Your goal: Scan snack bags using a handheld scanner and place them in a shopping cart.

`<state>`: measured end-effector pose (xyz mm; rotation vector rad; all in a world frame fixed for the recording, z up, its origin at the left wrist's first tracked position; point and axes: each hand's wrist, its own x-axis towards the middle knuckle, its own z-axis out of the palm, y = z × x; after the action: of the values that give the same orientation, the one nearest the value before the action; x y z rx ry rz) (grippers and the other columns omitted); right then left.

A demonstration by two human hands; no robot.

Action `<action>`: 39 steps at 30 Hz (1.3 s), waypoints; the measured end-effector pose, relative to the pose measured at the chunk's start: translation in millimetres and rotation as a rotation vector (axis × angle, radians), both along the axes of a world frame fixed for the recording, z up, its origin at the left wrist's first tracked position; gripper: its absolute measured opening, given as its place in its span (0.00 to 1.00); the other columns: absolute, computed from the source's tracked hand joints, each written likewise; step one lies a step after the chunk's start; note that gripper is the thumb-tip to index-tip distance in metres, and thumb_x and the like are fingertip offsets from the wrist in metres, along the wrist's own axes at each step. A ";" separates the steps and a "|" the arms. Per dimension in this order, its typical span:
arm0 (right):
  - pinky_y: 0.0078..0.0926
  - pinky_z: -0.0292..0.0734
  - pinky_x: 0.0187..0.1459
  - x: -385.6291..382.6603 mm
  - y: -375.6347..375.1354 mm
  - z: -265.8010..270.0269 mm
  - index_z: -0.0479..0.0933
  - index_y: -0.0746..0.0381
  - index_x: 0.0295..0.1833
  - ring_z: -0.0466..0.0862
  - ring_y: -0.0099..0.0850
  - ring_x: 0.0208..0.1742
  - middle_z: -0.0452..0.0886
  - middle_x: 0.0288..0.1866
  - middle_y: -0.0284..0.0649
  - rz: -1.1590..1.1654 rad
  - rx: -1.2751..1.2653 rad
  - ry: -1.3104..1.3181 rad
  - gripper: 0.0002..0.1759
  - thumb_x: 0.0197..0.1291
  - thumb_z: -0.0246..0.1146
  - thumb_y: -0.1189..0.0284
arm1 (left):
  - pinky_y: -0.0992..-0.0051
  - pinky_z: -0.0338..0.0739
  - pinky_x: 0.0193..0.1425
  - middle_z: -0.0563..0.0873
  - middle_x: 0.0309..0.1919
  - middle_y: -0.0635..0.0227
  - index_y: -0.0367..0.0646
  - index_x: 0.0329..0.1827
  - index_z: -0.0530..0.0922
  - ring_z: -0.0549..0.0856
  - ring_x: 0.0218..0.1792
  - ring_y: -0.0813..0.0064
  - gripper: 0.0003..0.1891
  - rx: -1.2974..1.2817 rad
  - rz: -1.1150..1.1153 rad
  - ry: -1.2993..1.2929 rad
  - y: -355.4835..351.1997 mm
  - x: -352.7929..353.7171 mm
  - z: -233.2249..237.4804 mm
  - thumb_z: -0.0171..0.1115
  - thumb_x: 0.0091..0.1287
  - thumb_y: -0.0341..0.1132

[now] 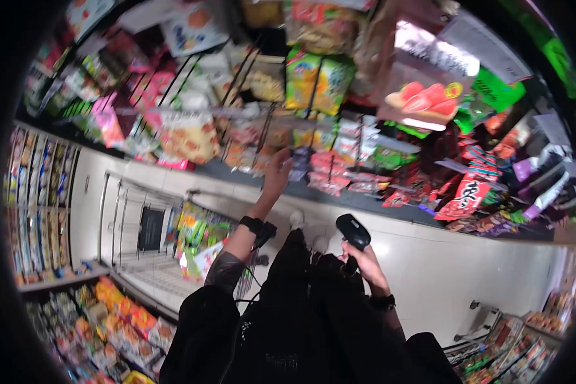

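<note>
My left hand (277, 171) is raised at the front edge of the snack shelf, its fingers apart and holding nothing that I can see. Closest to it are small dark purple packets (299, 163) and orange-brown packets (244, 151) in the lower row. A black device shaped like a handheld scanner (353, 232) is in my right hand (367, 261), which is wrapped around its handle, away from the shelf. Above the lower row hangs a green and yellow snack bag (317, 80).
A wire cart (118, 224) stands at left, beside a pile of green packets (198, 227). Red packets (468, 197) fill the shelf's right side. More snack bins (118, 313) lie at lower left, and another shelf (41, 198) stands at far left. Pale tiles (416, 269) cover the floor.
</note>
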<state>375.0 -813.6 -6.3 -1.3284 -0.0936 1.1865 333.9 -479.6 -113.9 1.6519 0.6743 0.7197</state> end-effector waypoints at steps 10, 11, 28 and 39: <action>0.28 0.77 0.50 -45.6 17.8 -40.0 0.70 0.67 0.56 0.81 0.28 0.43 0.81 0.47 0.41 0.412 0.010 0.065 0.17 0.64 0.61 0.73 | 0.81 0.76 0.47 0.85 0.45 0.69 0.40 0.57 0.76 0.82 0.40 0.81 0.15 -0.589 0.375 0.270 -29.0 -297.2 -42.8 0.56 0.69 0.32; 0.28 0.76 0.51 -49.1 21.5 -33.5 0.70 0.67 0.56 0.81 0.28 0.44 0.81 0.48 0.41 0.447 0.017 0.057 0.17 0.64 0.61 0.73 | 0.81 0.76 0.46 0.85 0.44 0.69 0.40 0.57 0.75 0.83 0.40 0.80 0.15 -0.592 0.425 0.333 -29.7 -322.1 -48.0 0.57 0.69 0.33; 0.27 0.77 0.49 -171.8 87.4 -32.0 0.72 0.67 0.57 0.82 0.27 0.44 0.82 0.50 0.41 0.565 -0.329 -0.055 0.18 0.63 0.60 0.73 | 0.73 0.81 0.54 0.79 0.40 0.61 0.32 0.46 0.74 0.82 0.43 0.64 0.09 -0.959 0.937 -0.317 73.2 -502.4 -195.3 0.57 0.64 0.24; 0.27 0.78 0.51 -219.8 106.4 -27.2 0.72 0.68 0.58 0.83 0.28 0.46 0.83 0.48 0.41 0.467 -0.520 -0.073 0.21 0.59 0.62 0.75 | 0.67 0.77 0.64 0.56 0.68 0.40 0.24 0.69 0.44 0.72 0.61 0.53 0.28 -1.292 1.103 -0.816 127.8 -509.9 -276.5 0.44 0.73 0.29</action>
<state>155.2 -707.3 -33.6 -1.8731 -0.1614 1.6258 -176.1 -351.8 -390.4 -0.3291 1.0592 1.2073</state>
